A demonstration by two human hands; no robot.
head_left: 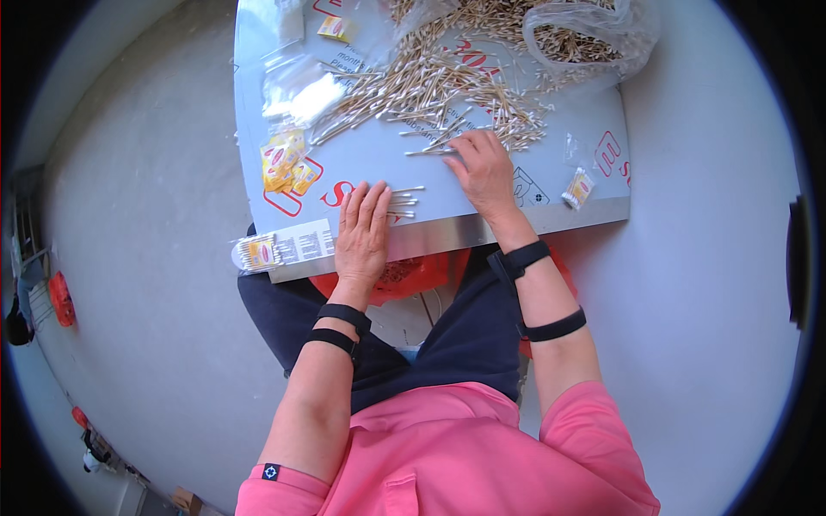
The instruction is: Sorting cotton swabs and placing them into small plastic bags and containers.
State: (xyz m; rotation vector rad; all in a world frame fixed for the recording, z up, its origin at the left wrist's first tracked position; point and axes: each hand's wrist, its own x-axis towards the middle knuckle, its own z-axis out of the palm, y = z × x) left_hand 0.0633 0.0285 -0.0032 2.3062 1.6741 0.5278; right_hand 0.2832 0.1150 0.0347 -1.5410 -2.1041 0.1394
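Observation:
My left hand (361, 236) lies flat near the front edge of the metal-topped table (482, 232), its fingers stretched out over a small row of cotton swabs (403, 203) whose white tips stick out to the right. Farther right, my right hand (487, 176) pinches with thumb and forefinger at a single cotton swab (427, 153). That swab lies at the near edge of a large loose heap of cotton swabs (430, 82). The palm hides the exact grip.
A clear plastic bag (637, 52) of swabs stands at the back right. Clear bags (301, 90) and yellow printed cards (282, 163) lie at left. Filled packs sit at the front left (258, 252) and right (578, 187). A red bag (404, 279) hangs below the edge.

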